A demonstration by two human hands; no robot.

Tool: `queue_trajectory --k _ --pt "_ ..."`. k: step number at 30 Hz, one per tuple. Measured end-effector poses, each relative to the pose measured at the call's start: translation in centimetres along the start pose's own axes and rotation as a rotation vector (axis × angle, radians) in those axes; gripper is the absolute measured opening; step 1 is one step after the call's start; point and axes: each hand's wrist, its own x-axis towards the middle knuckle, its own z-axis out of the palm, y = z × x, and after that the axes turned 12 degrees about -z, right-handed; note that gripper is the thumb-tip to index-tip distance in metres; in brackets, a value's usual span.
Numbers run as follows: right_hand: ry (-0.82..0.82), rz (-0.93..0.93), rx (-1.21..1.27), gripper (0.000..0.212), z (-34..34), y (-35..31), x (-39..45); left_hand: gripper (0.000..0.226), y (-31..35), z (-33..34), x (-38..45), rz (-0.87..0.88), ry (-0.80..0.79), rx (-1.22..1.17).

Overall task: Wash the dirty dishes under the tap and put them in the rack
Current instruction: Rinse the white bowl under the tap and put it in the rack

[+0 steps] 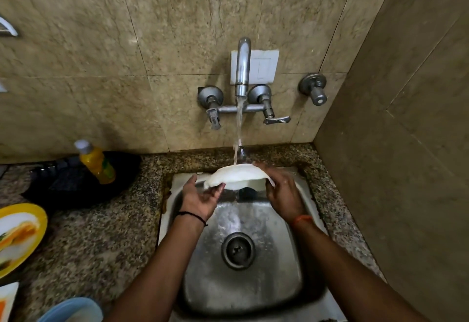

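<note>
Dish: white round plastic plate (234,175), centre frame, tilted under tap stream so water runs off into steel sink (299,266).
L hand (201,198): fingers curled on plate's left rim, steadying.
R hand (281,192): grips right rim.
Tap: chrome wall spout (243,65), running.
Waiting: yellow-rimmed dirty plate (38,222), lower left.

Head view, steeply down over sink (299,245)

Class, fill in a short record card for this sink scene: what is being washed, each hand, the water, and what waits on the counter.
item being washed: white plate, tilted under the stream
left hand: supports the plate's left edge
right hand: grips the plate's right edge
tap: running
sink: steel, drain open
counter, left: yellow soap bottle, yellow-rimmed plate, blue bowl
rack: cannot tell
</note>
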Motion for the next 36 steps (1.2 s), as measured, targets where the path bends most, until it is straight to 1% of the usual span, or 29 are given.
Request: queue_trajectory --k 2,3,4,7,8,10,11,12,13,14,15,17,18,19,20,22,24,26,28,31,34,36 --pt "0.014 -0.045 -0.017 0.060 -0.1 -0.2 -0.2 0.024 -0.7 1.0 -0.1 0.032 0.041 0.132" --pt "0.023 -0.066 -0.023 0.056 -0.1 -0.2 -0.3 0.018 -1.1 1.5 -0.4 0.037 0.033 0.166" --pt "0.024 -0.078 -0.038 0.057 -0.2 -0.2 -0.4 0.016 -1.4 1.8 -0.5 0.042 0.016 0.171" --pt "-0.031 -0.055 -0.110 0.073 -0.2 1.3 -0.8 0.006 -1.8 2.6 -0.5 0.051 -0.024 0.202" --pt "-0.078 -0.045 -0.129 0.076 -0.4 2.0 -0.9 0.006 -1.8 2.9 -0.5 0.061 -0.032 0.251" --pt "-0.235 -0.017 -0.085 0.079 -1.2 2.5 -0.6 0.019 -1.8 3.7 -0.4 0.114 -0.057 0.393" --pt "-0.336 0.033 -0.016 0.079 -2.0 2.2 0.0 0.025 -1.9 4.3 -0.6 0.152 -0.068 0.483" --pt "-0.445 0.118 0.069 0.078 -3.0 1.3 1.0 0.028 -2.1 4.9 -0.7 0.198 -0.052 0.583" --pt "-0.518 0.209 0.171 0.074 -3.9 0.4 2.1 0.027 -2.3 5.6 -0.9 0.249 -0.014 0.685" --pt "-0.502 0.301 0.272 0.068 -4.5 -0.1 3.3 0.027 -2.5 6.2 -1.2 0.292 0.024 0.787" --pt "-0.376 0.389 0.361 0.062 -4.9 -0.5 4.8 0.030 -2.5 6.8 -1.5 0.330 0.057 0.893" --pt "0.017 0.578 0.548 0.046 -5.4 -0.5 7.5 0.041 -2.5 7.7 -1.4 0.431 0.141 1.193" --pt "0.158 0.673 0.688 0.033 -5.6 -0.6 8.7 0.049 -2.3 8.0 -1.3 0.491 0.187 1.386" --pt "0.229 0.752 0.855 0.020 -5.6 -0.6 9.7 0.055 -2.2 8.3 -1.4 0.545 0.225 1.582" --pt "0.248 0.795 0.992 0.013 -5.6 -0.8 10.5 0.058 -2.1 8.6 -1.6 0.597 0.248 1.758" --pt "0.256 0.813 1.105 0.011 -5.5 -0.9 11.7 0.051 -1.9 9.4 -2.4 0.703 0.242 2.022" --pt "0.323 0.826 1.117 0.011 -5.0 -1.1 12.7 0.041 -1.6 10.0 -2.9 0.754 0.183 2.158" --pt "0.400 0.847 1.141 0.010 -4.6 -1.3 13.5 0.034 -1.4 10.3 -3.4 0.735 0.165 2.218" --pt "0.432 0.864 1.152 0.010 -4.7 -1.5 14.0 0.035 -1.1 10.5 -3.6 0.719 0.170 2.267" --pt "0.419 0.858 1.057 0.011 -5.0 -1.5 14.0 0.042 -0.9 10.8 -3.7 0.710 0.162 2.325" --pt "0.463 0.816 0.872 0.015 -4.7 -1.1 13.9 0.040 -0.9 11.0 -3.6 0.715 0.154 2.353" --pt "0.457 0.767 0.565 0.018 -4.4 -0.9 14.1 0.043 -1.2 11.1 -3.9 0.709 0.175 2.358"
